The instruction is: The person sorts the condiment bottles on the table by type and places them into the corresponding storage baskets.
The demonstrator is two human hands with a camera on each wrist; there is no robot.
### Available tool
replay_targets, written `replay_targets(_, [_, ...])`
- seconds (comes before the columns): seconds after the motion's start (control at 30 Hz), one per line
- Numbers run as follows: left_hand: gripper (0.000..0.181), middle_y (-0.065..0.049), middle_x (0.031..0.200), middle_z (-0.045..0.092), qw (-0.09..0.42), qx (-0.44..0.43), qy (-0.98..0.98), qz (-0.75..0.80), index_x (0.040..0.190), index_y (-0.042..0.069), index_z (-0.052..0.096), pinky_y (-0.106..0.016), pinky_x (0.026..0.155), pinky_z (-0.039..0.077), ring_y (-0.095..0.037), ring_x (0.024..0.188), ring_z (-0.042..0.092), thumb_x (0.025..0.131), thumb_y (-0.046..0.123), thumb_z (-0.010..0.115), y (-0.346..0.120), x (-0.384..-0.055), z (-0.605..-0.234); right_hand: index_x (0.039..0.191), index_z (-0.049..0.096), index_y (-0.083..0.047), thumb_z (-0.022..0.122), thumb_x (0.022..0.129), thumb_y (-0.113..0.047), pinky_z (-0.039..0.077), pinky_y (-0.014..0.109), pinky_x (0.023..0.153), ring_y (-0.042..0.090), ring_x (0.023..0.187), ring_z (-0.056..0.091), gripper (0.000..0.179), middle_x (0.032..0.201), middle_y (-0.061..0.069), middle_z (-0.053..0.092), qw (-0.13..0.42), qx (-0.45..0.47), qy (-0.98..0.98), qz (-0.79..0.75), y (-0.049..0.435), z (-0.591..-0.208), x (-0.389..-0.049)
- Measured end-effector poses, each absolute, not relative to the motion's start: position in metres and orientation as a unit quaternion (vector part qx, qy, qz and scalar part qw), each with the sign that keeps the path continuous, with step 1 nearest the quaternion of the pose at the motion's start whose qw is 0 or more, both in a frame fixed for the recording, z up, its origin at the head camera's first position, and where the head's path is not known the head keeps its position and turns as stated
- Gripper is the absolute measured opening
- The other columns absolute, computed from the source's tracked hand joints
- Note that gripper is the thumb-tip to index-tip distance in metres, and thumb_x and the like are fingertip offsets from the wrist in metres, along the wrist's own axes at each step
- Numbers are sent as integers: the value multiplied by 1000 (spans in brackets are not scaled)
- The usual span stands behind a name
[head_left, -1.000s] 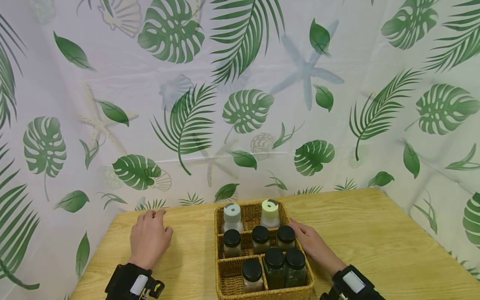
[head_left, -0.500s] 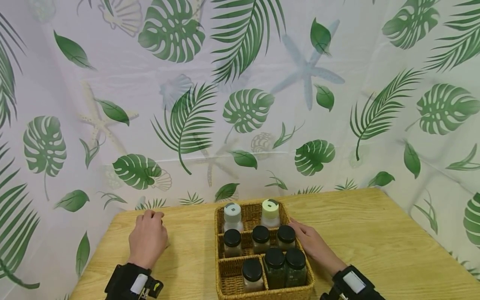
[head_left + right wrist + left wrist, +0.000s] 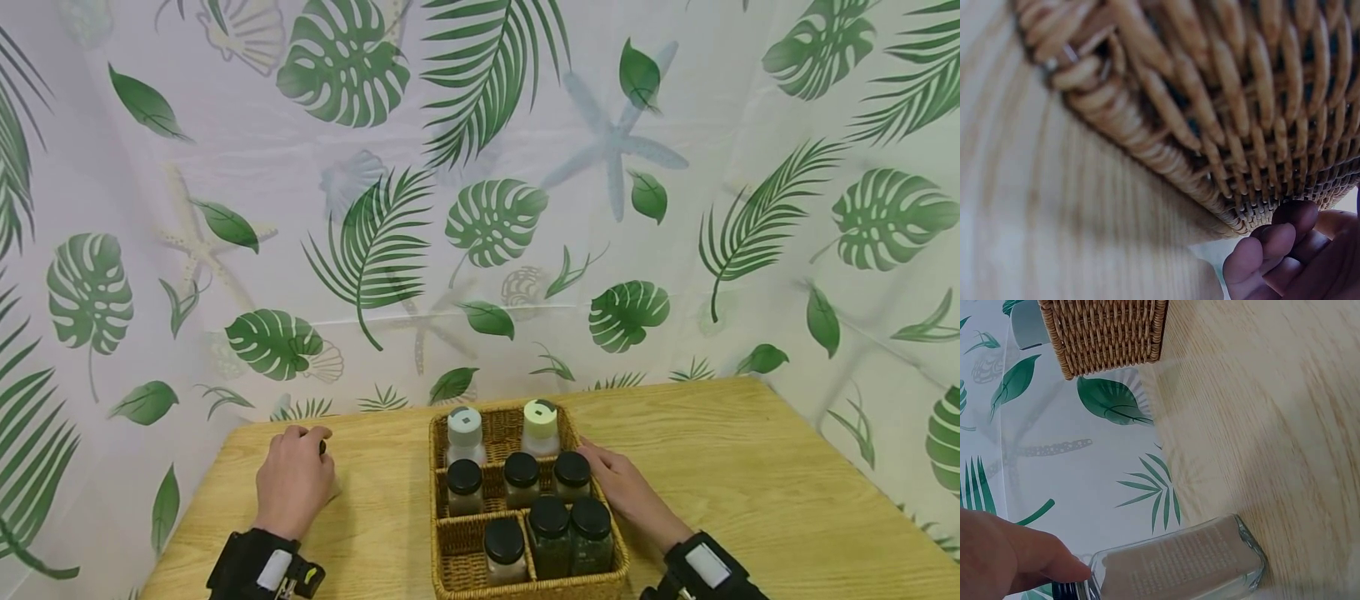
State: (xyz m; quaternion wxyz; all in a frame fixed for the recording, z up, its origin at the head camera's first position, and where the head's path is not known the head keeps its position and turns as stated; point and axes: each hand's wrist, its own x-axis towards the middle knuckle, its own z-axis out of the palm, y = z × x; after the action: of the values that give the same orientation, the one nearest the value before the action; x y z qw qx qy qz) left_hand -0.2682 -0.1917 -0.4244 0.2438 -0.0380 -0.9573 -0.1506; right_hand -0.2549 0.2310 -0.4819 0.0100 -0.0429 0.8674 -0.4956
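Note:
My left hand (image 3: 295, 482) grips a square glass spice jar (image 3: 1179, 562) by its neck, just under the black cap (image 3: 1067, 591). Brownish powder fills the jar, and its base is close to the tabletop. In the head view the hand hides most of the jar, with the black cap peeking past the fingers. My right hand (image 3: 632, 493) rests against the right side of a wicker basket (image 3: 435, 533), its fingers (image 3: 1244, 259) near the woven wall in the right wrist view. Several black-lidded jars (image 3: 504, 546) stand in the basket's compartments.
Two shakers, one with a pale blue lid (image 3: 465, 425) and one with a yellow lid (image 3: 540, 417), stand in the basket's rear section. The wooden table (image 3: 750, 483) ends at a leaf-printed backdrop (image 3: 540, 350) behind and at the sides.
My left thumb, sticking out to the right before, is now drawn in toward the fingers. The jar's black cap now shows beside the hand. My right hand and the basket stay put.

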Motion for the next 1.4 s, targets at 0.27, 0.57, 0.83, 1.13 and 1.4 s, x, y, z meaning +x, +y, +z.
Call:
replay_targets(0.27, [27, -24, 97, 62, 244, -48, -956, -154, 106, 2, 71, -53, 54, 52, -39, 86, 55, 79, 0, 66, -193, -266, -424, 140, 40, 7, 35, 104, -38, 25, 58, 105, 37, 131, 26, 58, 145, 26, 33, 2, -54, 868, -493, 231, -482, -254])
replay_targets(0.57, [28, -23, 98, 63, 262, -67, -950, -157, 106, 1, 70, -54, 58, 53, -39, 89, 56, 78, 1, 66, -186, -260, -415, 137, 45, 6, 36, 104, -38, 26, 59, 105, 36, 131, 26, 56, 147, 24, 32, 5, -49, 864, -501, 232, -484, -254])
replay_targets(0.83, [28, -22, 98, 64, 262, -78, -948, -161, 107, 2, 70, -52, 58, 53, -37, 88, 56, 79, 2, 66, -176, -252, -402, 138, 45, 5, 36, 104, -38, 25, 59, 105, 36, 132, 25, 55, 147, 23, 32, 10, -45, 863, -503, 231, -483, -254])
replay_targets(1.13, [30, -19, 97, 64, 279, -103, -939, -171, 106, 3, 70, -51, 59, 53, -35, 89, 56, 77, 3, 66, -165, -241, -388, 138, 44, 6, 36, 104, -38, 25, 59, 105, 36, 132, 25, 56, 147, 24, 32, 13, -51, 860, -508, 232, -483, -255])
replay_targets(1.4, [31, -18, 100, 64, 277, -126, -935, -183, 110, 6, 69, -46, 60, 53, -31, 88, 57, 79, 6, 66, -154, -229, -375, 140, 41, 6, 36, 104, -38, 25, 59, 105, 36, 132, 25, 56, 147, 24, 31, 11, -53, 860, -507, 231, -484, -255])
